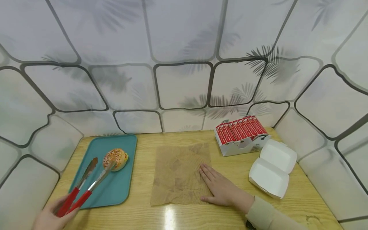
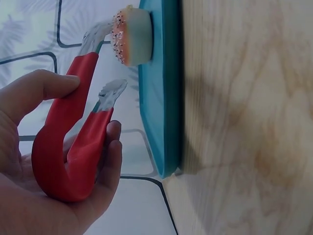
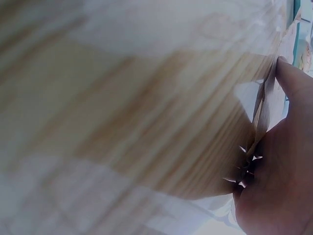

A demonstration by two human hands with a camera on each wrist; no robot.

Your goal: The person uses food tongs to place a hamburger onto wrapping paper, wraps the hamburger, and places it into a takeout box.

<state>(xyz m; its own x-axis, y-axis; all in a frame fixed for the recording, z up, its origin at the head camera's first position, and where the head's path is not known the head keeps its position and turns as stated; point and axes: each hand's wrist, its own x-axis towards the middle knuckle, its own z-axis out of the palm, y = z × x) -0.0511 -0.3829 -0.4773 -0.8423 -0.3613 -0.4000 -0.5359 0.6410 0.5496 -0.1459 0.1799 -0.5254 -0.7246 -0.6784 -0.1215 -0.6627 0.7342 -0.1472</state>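
My left hand (image 1: 51, 215) grips red-handled metal tongs (image 1: 81, 199), their arms spread apart. One tip overlaps the seed-topped bun (image 1: 122, 163) in the head view, while the other hangs over the tray left of it. The bun sits on a teal tray (image 1: 122, 191). From the left wrist, the thumb presses one red handle and the fingers curl round the other; the bun (image 2: 139, 36) lies beyond the tips. A brown paper sheet (image 1: 175, 175) is spread mid-table, and my right hand (image 1: 219, 188) rests on its right side with fingers extended.
Right of the paper stands an opened white clamshell box (image 1: 271, 179), beside a white carton of red packets (image 1: 238, 129) near the back wall. The wooden table (image 1: 230, 217) is enclosed by patterned walls at the back and both sides.
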